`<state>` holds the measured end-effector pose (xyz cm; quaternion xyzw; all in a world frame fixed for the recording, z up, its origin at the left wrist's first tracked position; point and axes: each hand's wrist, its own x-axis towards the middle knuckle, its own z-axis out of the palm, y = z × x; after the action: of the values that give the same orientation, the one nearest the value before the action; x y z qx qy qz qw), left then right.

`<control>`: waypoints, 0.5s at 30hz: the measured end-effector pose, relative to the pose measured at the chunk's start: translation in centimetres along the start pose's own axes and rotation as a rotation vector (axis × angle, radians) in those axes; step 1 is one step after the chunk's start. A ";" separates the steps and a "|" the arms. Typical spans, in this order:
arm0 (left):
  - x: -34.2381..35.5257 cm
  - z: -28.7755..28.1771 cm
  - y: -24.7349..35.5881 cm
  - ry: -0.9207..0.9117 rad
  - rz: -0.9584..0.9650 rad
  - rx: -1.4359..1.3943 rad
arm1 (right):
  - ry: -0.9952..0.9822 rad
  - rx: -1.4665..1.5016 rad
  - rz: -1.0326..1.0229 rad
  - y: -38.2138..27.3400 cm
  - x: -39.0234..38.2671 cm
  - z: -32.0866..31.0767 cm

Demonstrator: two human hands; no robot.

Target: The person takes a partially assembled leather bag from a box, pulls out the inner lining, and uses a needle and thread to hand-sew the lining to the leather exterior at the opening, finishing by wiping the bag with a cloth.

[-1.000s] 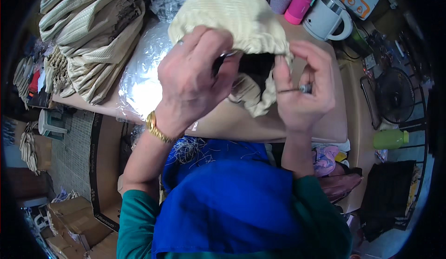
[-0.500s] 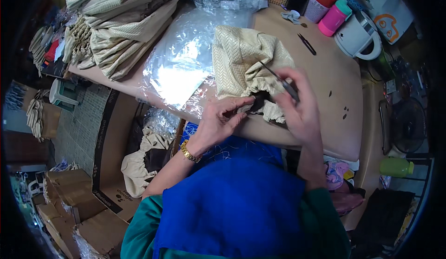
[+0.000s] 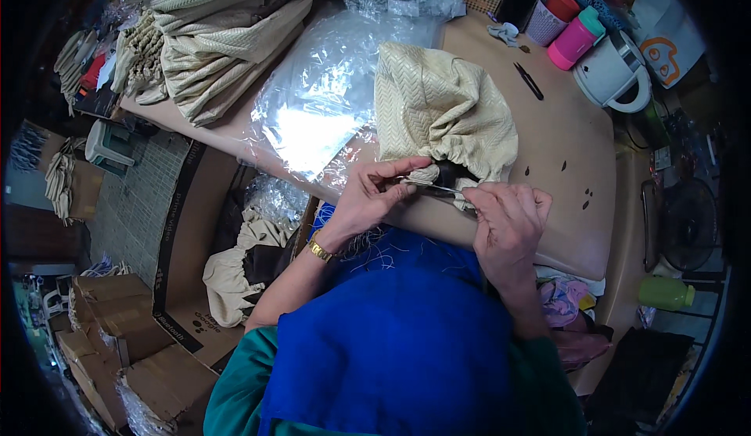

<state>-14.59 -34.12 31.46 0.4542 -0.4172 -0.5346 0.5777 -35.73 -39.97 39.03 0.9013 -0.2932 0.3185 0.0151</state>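
A cream woven-textured fabric bag (image 3: 438, 100) with a gathered edge and a dark lining lies on the table's near edge. My left hand (image 3: 371, 197) is closed, pinching a fold of the gathered edge between thumb and fingers. On the other side of the opening, my right hand (image 3: 512, 225) is closed around a slim tool (image 3: 444, 191) with a thin metal shaft. Its shaft reaches left along the gathered edge toward my left fingertips. The handle is hidden in my right fist, so its exact kind cannot be made out.
Clear plastic bags (image 3: 321, 84) lie left of the fabric. Cream fabric pieces (image 3: 227, 37) are piled at the far left. Black tweezers or snips (image 3: 529, 81), a pink bottle (image 3: 575, 41) and a white kettle (image 3: 612, 72) stand or lie at the right. Cardboard boxes (image 3: 164, 389) sit lower left.
My right hand has come down and turned, bringing the tool from above the bag to the gathered edge. The left hand keeps its pinch. The whole view has shifted slightly.
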 end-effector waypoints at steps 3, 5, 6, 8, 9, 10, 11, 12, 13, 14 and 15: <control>0.1 -0.1 -0.1 0.006 0.011 0.004 | -0.006 -0.032 -0.001 0.1 -0.1 0.1; 0.1 -0.1 -0.2 -0.003 0.012 -0.009 | -0.010 -0.024 0.001 0.2 -0.1 0.3; 0.1 -0.1 -0.2 -0.007 0.013 -0.016 | -0.011 -0.020 0.002 0.3 -0.1 0.3; 0.1 -0.1 0.0 -0.011 0.008 -0.014 | -0.026 -0.024 0.003 0.1 -0.1 0.3; 0.1 0.0 0.0 -0.013 0.006 -0.014 | -0.034 -0.026 0.003 0.1 -0.1 0.3; 0.1 0.0 0.0 -0.006 0.018 -0.008 | -0.035 -0.024 0.003 0.1 -0.1 0.4; 0.1 0.1 0.0 0.001 0.031 -0.002 | -0.036 -0.023 0.003 0.1 -0.1 0.4; 0.1 0.1 0.0 0.008 0.044 0.003 | -0.037 -0.021 0.004 0.1 -0.1 0.4; 0.1 0.1 -0.1 0.006 0.046 0.004 | -0.043 -0.020 0.000 0.2 -0.1 0.5; 0.1 0.1 -0.1 0.005 0.047 0.005 | -0.050 -0.019 -0.004 0.2 -0.1 0.5; 0.1 0.1 -0.2 0.004 0.049 0.005 | -0.056 -0.018 -0.007 0.2 -0.1 0.6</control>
<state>-14.72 -34.26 31.31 0.4465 -0.4285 -0.5182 0.5903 -35.61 -40.20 38.48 0.9108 -0.2930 0.2905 0.0162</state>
